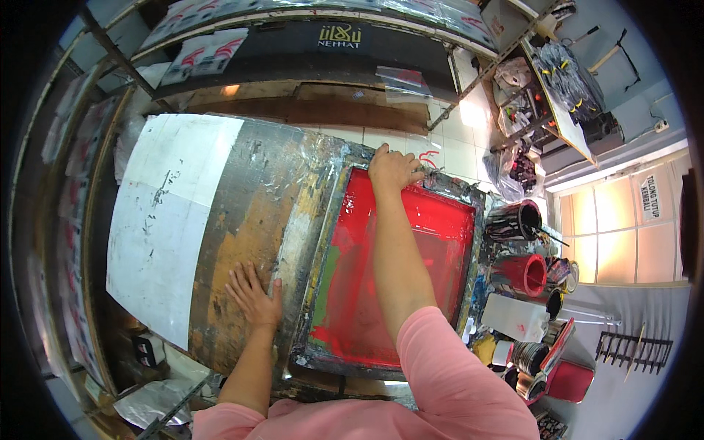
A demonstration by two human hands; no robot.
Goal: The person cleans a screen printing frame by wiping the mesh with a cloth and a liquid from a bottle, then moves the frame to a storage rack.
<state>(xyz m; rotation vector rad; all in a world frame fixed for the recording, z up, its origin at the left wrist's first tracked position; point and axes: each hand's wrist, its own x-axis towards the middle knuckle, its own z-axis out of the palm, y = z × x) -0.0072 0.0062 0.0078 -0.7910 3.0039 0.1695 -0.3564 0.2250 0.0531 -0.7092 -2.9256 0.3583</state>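
Note:
A screen printing frame (455, 189) lies flat on the right part of a paint-stained table (242, 220). Red ink (358, 209) covers most of its mesh, with a green strip showing along the left side. My right hand (394, 169) reaches across the frame, its fingers curled over the far edge. Just past that hand, a clear plastic sheet with a red print (429, 158) shows in part. Left of the frame, my left hand (253, 297) rests on the worn tabletop with spread fingers and holds nothing. My right forearm hides part of the mesh.
A large white sheet (165, 220) covers the table's left end. Along the right edge crowd a dark paint can (513, 220), a red ink can (524, 273), a white plastic container (513, 319) and several tins. Shelves with printed plastic sheets (202, 55) stand at the back and left.

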